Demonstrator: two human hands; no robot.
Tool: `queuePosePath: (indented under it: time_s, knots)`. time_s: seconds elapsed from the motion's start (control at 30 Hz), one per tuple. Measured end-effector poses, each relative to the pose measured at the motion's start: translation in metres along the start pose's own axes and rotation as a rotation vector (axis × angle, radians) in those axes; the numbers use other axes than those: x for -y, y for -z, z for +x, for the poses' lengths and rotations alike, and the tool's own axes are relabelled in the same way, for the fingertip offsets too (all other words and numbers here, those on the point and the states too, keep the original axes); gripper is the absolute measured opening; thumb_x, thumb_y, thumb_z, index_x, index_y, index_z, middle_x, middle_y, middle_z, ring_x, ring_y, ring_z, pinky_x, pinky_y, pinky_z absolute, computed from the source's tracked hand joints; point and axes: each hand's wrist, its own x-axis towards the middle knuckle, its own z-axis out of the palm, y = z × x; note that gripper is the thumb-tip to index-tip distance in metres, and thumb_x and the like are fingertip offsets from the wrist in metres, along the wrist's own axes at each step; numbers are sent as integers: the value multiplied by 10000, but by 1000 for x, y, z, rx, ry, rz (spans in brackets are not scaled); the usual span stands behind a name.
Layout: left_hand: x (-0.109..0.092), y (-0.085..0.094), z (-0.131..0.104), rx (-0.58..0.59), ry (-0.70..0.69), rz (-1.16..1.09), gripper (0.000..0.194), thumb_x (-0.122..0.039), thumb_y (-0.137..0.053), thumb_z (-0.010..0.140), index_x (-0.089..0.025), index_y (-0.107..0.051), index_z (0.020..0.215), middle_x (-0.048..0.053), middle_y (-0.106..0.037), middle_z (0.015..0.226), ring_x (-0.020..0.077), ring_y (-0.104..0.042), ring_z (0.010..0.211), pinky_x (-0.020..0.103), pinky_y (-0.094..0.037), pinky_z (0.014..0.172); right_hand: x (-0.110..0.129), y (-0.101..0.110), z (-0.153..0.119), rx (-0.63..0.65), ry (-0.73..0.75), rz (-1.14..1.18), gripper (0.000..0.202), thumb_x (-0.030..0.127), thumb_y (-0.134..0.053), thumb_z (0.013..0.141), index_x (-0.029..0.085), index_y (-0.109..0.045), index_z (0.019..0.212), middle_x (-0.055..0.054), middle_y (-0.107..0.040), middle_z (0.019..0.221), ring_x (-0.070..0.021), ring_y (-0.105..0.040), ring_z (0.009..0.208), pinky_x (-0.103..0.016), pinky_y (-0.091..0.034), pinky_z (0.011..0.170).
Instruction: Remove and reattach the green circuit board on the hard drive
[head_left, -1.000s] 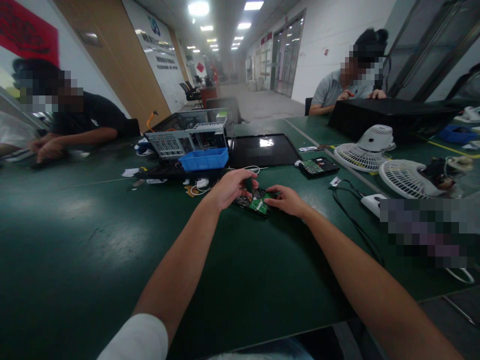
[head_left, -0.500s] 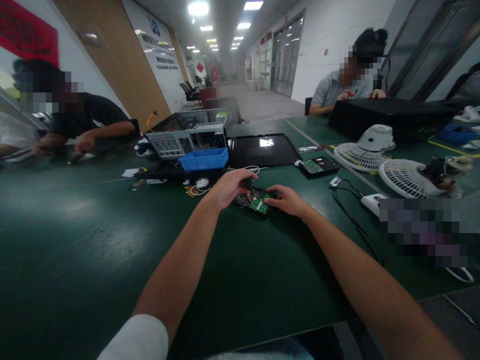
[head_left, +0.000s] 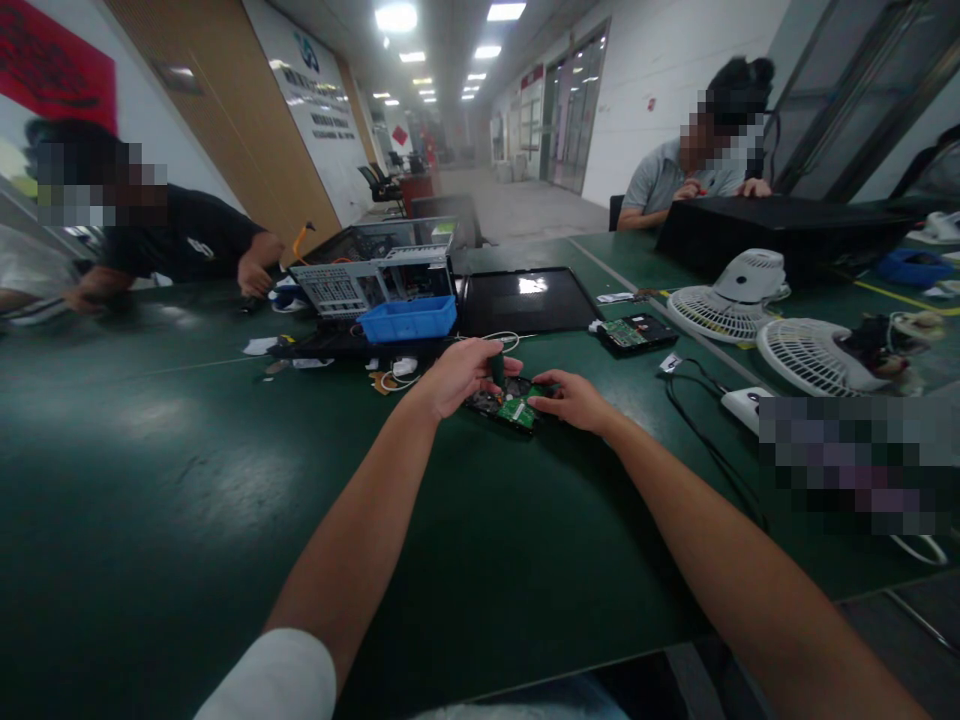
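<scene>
Flat rectangular green-and-black electronic unit [head_left: 516, 412], in the head view, lying on the smooth dark green tabletop [head_left: 480, 560], between the left hand [head_left: 466, 375] and the right hand [head_left: 576, 402]. Long axis seemingly left to right, near edge slanting closer to the camera at its right end. Just below and right of the left fingertips, just left of the right palm; neither hand clearly nearer. On the left, fingers curled in a grasp on a dark cylindrical handle [head_left: 497, 369], upright over the unit; lower tip hidden, contact impossible to tell. On the right, thumb and forefinger slightly parted, gripping the unit's right end
</scene>
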Motion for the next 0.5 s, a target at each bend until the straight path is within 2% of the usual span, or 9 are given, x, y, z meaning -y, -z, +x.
queuePosePath:
  time_s: [0.13, 0.3, 0.5]
  knots:
    - [-2, -1, -1, -28, -21, 45, 257, -381, -701, 835, -157, -611, 921, 143, -739, 999, 229, -696, 887, 301, -528, 664, 0, 0, 0, -8, -4, -1, 543, 475, -794, 822, 175, -690, 1263, -11, -655, 760, -141, -573, 632, -279, -470, 629]
    - [-5, 0, -1, -53, -78, 104, 204, -338, -676, 812, -149, -701, 884, 86, -684, 974, 181, -636, 858, 261, -513, 642, 0, 1, 0, -6, -5, 3, 538, 474, -800, 818, 180, -694, 1256, -7, -650, 747, -138, -563, 620, -274, -465, 613]
    - [-5, 0, -2, -2, -49, 99, 253, -370, -650, 830, -140, -726, 903, 102, -694, 933, 201, -650, 868, 282, -524, 661, -2, 0, 0, -5, -1, 11, 545, 472, -799, 815, 180, -690, 1262, -7, -653, 750, -144, -577, 632, -278, -475, 620]
